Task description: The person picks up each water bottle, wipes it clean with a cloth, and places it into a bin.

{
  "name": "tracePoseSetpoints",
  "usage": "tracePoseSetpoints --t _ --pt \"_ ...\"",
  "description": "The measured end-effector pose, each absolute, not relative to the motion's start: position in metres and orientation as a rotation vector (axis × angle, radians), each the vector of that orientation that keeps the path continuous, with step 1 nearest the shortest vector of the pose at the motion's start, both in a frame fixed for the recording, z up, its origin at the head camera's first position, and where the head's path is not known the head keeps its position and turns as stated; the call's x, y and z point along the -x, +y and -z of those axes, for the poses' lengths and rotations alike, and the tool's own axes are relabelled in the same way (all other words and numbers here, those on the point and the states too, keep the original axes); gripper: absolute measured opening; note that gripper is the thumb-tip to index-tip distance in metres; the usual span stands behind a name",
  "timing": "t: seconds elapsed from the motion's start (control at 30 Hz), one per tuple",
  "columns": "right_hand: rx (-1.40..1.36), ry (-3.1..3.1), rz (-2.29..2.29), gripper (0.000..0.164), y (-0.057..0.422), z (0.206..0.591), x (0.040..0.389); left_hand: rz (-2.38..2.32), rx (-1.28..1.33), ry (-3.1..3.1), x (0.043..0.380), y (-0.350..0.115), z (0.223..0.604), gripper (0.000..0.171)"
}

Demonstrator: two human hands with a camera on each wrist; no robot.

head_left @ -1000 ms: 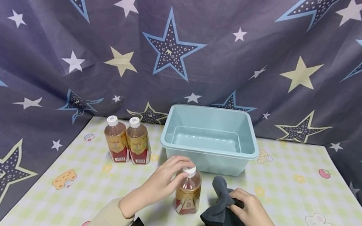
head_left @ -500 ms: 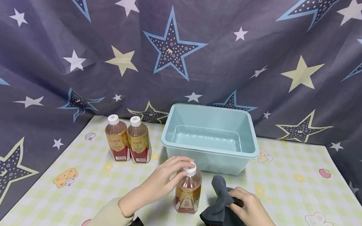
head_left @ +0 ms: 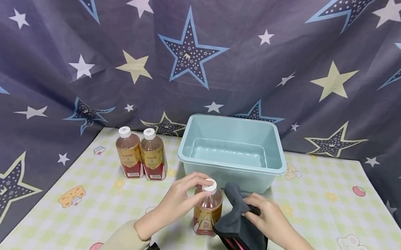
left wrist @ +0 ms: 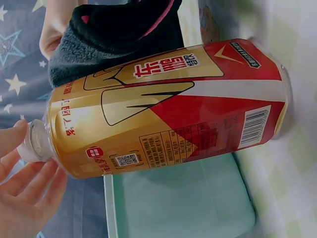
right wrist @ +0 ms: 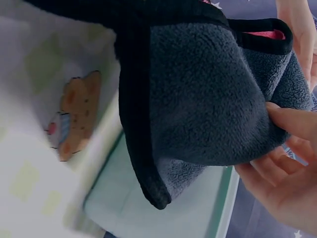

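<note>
A plastic drink bottle [head_left: 207, 214] with a white cap and a gold and red label stands upright on the table. My left hand [head_left: 179, 200] holds it by the cap, thumb and fingers around the neck, as the left wrist view shows [left wrist: 32, 191]. Just right of the bottle, my right hand [head_left: 268, 218] pinches a dark grey fleece cloth [head_left: 243, 232] with black edging and a pink inner side. The bunched cloth [right wrist: 203, 94] hangs in folds beside the bottle's lower right side, and a black strap trails from it. Whether cloth and bottle touch is hard to tell.
Behind the bottle stands a light blue plastic bin [head_left: 229, 175] with nothing in it. Two like bottles, a left one [head_left: 129, 158] and a right one [head_left: 154, 159], stand side by side at the back left. A checked tablecloth [head_left: 324, 225] covers the table, with a star-patterned curtain behind.
My right hand has carried the cloth to the left, up close to the bottle. The left hand keeps its hold on the cap; the bottle has turned slightly, then stayed almost in place.
</note>
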State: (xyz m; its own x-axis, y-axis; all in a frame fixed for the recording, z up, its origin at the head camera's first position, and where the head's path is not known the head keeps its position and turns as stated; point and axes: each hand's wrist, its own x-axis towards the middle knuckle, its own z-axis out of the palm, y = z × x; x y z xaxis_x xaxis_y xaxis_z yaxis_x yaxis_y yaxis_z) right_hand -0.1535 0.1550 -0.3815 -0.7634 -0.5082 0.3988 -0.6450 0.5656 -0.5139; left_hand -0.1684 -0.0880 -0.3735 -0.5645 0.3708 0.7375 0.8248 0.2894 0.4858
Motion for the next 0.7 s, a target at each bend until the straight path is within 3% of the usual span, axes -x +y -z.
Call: tracePoseSetpoints --t 0.33,0.7 --pt "-1.046 -2.528 -0.931 0.019 0.139 0.367 0.161 1.254 1.079 -2.093 0.152 -0.085 0.344 0.021" --pt "-0.961 -2.618 -0.890 0.016 0.127 0.369 0.158 1.231 1.074 -2.107 0.159 -0.086 0.355 0.020"
